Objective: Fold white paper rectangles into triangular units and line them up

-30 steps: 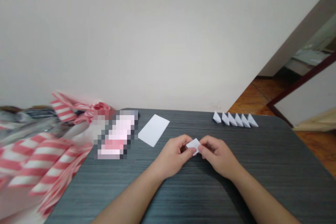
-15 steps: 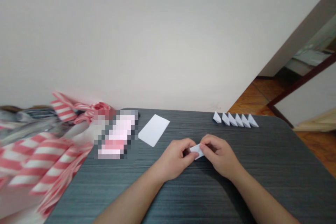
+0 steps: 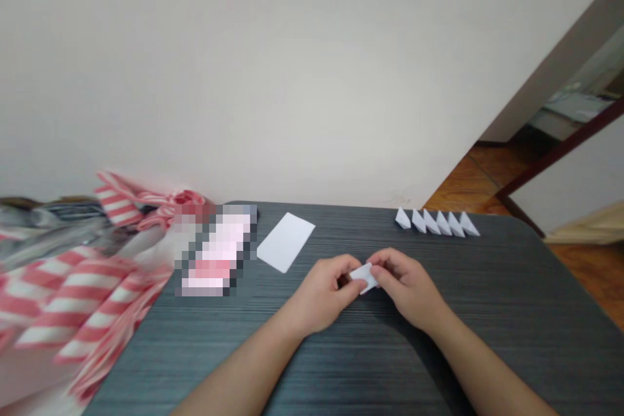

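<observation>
A small folded piece of white paper (image 3: 364,277) is pinched between both hands, just over the dark table (image 3: 341,377). My left hand (image 3: 324,294) grips its left side, thumb on the near face. My right hand (image 3: 407,286) pinches the right end between thumb and fingers. Part of the paper is hidden behind the fingertips. Beyond my left hand lies a flat stack or sheet of white paper (image 3: 286,242). Several folded white paper pieces with pointed tips (image 3: 437,223) stand in a row near the table's back right edge.
A pixelated, blurred-out object (image 3: 219,250) lies at the table's left side. Red-and-white striped cloth (image 3: 88,292) is heaped left of the table. A pale wall (image 3: 292,78) rises behind, with wooden floor (image 3: 458,185) at the right.
The folded paper has tilted slightly, showing more of its white face between my hands. My fingers have shifted a little on it. The other items stay where they were.
</observation>
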Tool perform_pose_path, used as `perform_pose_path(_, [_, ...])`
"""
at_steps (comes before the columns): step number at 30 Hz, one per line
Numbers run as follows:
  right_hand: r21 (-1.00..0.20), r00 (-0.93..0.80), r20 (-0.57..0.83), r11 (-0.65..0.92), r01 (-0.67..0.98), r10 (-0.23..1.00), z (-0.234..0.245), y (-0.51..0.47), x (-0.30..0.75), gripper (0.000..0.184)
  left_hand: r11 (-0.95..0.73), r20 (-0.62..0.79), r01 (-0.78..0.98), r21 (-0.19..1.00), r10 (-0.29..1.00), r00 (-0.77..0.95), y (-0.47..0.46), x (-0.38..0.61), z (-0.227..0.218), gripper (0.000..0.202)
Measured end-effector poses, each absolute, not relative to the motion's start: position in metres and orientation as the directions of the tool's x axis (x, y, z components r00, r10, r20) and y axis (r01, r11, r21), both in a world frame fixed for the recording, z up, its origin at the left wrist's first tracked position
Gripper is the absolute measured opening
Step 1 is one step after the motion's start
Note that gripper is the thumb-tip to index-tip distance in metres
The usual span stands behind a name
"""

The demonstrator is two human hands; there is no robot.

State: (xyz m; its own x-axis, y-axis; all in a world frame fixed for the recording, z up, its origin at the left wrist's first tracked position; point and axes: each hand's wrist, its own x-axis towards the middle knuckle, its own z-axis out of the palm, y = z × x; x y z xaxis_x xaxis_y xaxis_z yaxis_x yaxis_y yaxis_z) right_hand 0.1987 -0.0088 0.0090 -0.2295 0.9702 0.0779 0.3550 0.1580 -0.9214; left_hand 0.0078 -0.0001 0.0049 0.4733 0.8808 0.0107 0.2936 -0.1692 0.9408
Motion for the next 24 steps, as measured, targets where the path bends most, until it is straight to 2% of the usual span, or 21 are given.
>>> perform_pose_path(7, [-0.873,-0.285,0.006,0.144,0.466,0.959,0.0124,-0.0105,0.2003,0.020,-0.084,-0.017,0.197,0.977,0.887,0.461,0.0009,0.0085,-0.0011,0.010])
perform_pose_path(12, [-0.871,-0.288,-0.019,0.126,0.475,0.957,0.0145,-0.0100,0.2012,0.022,-0.086,-0.022,0.212,0.973,0.888,0.459,0.0003,0.0084,-0.0002,0.011])
perform_pose_path(17, [-0.864,-0.321,-0.003,0.160,0.477,0.947,0.0160,-0.0106,0.2017,0.022,-0.038,-0.033,0.144,0.989,0.885,0.465,-0.0008,0.0090,0.0039,0.021])
perform_pose_path(24, [-0.866,-0.341,0.014,0.181,0.465,0.940,0.0146,-0.0110,0.1990,0.023,-0.077,-0.018,0.202,0.976,0.904,0.428,-0.0001,0.0086,0.0036,0.027])
